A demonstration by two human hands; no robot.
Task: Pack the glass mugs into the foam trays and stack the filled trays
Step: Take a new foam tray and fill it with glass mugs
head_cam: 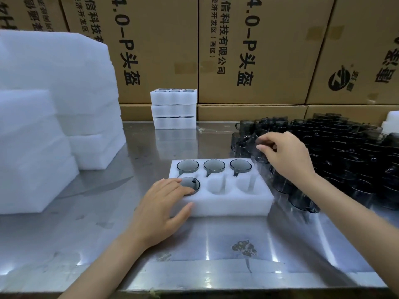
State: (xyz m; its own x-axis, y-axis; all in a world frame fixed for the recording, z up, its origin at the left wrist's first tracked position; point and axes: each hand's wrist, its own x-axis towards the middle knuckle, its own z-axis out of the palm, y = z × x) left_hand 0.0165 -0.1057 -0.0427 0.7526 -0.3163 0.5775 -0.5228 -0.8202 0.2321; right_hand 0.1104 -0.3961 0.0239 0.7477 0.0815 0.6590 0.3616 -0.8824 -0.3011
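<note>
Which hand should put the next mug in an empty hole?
The right hand, I'd guess. It already grips a dark mug at the mug pile. The left hand rests on the foam tray, fingers on the fourth mug.

**Legible Markings: Cardboard Cartons**

All readable text is printed in black, running sideways, on the cartons stacked behind the worktop.

- Centre-left carton (151,50): "4.0-P头盔"; beside it a smaller line, partly cut off, reads "信科技有".
- Centre-right carton (254,50): "4.0-P头盔", plus "信科技有限公司" and "经济开发区(西区)".
- Right carton (354,50): a round logo (339,80); adjoining characters are not legible.
- Far-left carton (32,11): characters cropped, unreadable.
</note>
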